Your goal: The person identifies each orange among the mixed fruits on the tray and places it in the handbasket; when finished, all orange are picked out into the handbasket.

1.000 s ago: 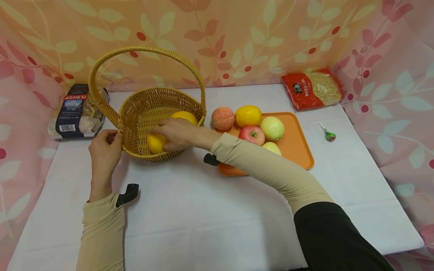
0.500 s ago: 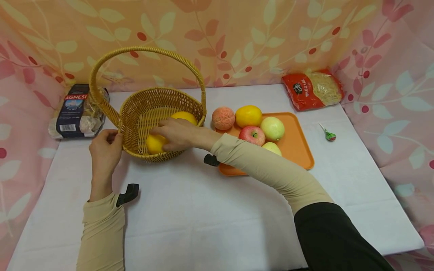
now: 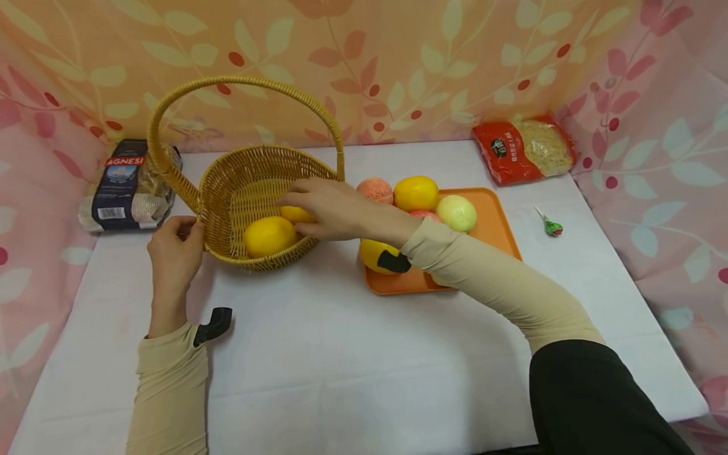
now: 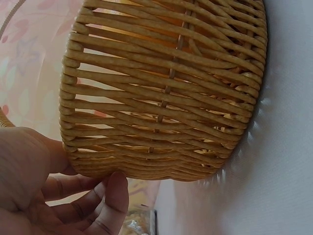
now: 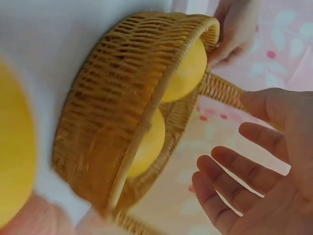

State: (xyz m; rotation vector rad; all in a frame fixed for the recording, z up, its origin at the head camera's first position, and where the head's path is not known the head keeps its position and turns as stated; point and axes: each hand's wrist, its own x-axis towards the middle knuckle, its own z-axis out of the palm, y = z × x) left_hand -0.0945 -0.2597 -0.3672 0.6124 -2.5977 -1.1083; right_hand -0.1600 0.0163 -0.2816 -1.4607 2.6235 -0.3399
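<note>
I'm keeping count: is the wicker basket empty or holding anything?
Not empty, but not full: the wicker basket holds two yellow fruits, visible in the head and right wrist views, with room beside them.

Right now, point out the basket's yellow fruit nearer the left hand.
The leftmost yellow fruit; the other lies farther right, partly covered by the right hand.

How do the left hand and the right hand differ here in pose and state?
The left hand pinches the wicker basket near its rim; the right hand holds nothing. The left hand's fingers are curled, while the right hand's are spread apart. In the head view, the left hand is at the basket's left side, the right hand at its right. Both are bare.
</note>
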